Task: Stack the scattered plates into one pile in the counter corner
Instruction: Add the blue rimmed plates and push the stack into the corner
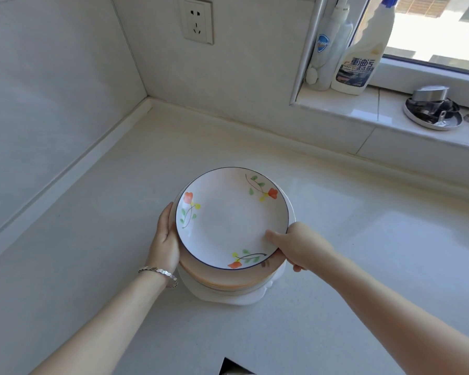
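Observation:
A pile of plates (225, 286) is in both my hands over the white counter (92, 253). The top plate (228, 217) is white with a thin dark rim and orange flowers. Peach and white plates lie under it. My left hand (164, 240) grips the pile's left side, a silver bracelet on that wrist. On the right edge my right hand (299, 246) holds on, thumb resting on the top plate's rim. Whether the pile touches the counter I cannot tell. The counter corner (148, 100) lies up and to the left, apart from the pile.
Two cleaning bottles (360, 50) stand on the windowsill at the upper right. A metal dish with utensils (432, 112) sits further right on the sill. A wall socket (197, 21) is above the corner. A dark cutout edge (232, 368) shows at the bottom.

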`<action>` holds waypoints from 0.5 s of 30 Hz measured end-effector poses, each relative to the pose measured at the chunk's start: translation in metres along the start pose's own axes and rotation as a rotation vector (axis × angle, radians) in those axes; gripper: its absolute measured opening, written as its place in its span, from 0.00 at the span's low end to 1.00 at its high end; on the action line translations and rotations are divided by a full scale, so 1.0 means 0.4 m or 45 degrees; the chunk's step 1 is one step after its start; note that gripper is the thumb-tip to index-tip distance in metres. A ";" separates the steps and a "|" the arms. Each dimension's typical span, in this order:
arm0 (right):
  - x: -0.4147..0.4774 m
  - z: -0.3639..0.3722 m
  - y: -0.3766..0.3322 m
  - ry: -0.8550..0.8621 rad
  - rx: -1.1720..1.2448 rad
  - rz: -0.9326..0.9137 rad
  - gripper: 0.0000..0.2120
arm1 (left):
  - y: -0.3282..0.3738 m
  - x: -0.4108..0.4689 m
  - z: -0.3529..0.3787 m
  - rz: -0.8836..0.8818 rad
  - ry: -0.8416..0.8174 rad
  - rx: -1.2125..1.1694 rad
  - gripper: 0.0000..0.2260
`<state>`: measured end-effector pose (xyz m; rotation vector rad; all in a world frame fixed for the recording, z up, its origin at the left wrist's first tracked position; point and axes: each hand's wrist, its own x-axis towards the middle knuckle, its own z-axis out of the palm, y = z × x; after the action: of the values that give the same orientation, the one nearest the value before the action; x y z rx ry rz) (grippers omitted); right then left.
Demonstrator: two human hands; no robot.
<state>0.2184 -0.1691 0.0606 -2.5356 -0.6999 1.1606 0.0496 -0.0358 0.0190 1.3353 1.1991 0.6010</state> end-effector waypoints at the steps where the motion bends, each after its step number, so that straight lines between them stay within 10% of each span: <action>1: 0.002 -0.005 -0.004 0.058 -0.121 0.009 0.20 | 0.001 -0.001 0.001 -0.001 -0.002 -0.001 0.19; 6: 0.033 -0.019 -0.003 0.463 -0.115 -0.098 0.17 | 0.006 -0.005 0.004 0.026 -0.004 -0.006 0.19; 15: 0.060 0.001 0.011 0.503 0.052 -0.284 0.14 | 0.027 0.005 -0.007 -0.072 0.029 0.007 0.16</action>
<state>0.2330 -0.1603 0.0433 -2.4661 -0.8150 0.5718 0.0510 -0.0308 0.0289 1.2982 1.2532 0.5742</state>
